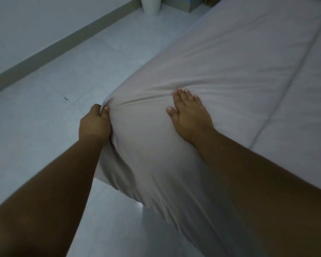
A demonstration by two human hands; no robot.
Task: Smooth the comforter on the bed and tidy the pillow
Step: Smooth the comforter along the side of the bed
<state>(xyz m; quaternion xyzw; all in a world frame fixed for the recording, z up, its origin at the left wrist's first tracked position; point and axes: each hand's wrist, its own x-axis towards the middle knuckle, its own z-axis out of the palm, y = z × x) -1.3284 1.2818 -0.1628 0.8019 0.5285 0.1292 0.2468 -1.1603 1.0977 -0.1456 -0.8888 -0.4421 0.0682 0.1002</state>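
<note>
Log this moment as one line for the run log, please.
left hand: pinching comforter corner at bed edge | right hand: flat on top, pressing | creases between hands | pillow: not visible

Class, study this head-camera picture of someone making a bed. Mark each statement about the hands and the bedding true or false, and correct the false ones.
1. The left hand pinches the comforter at its edge. True.
2. The right hand is clenched in a fist. False: it lies flat, fingers spread, on the comforter.
3. Creases run across the fabric between the two hands. True.
4. The floor beside the bed is carpeted. False: it is pale tile.
5. Both hands hover above the bed. False: both touch the comforter.
</note>
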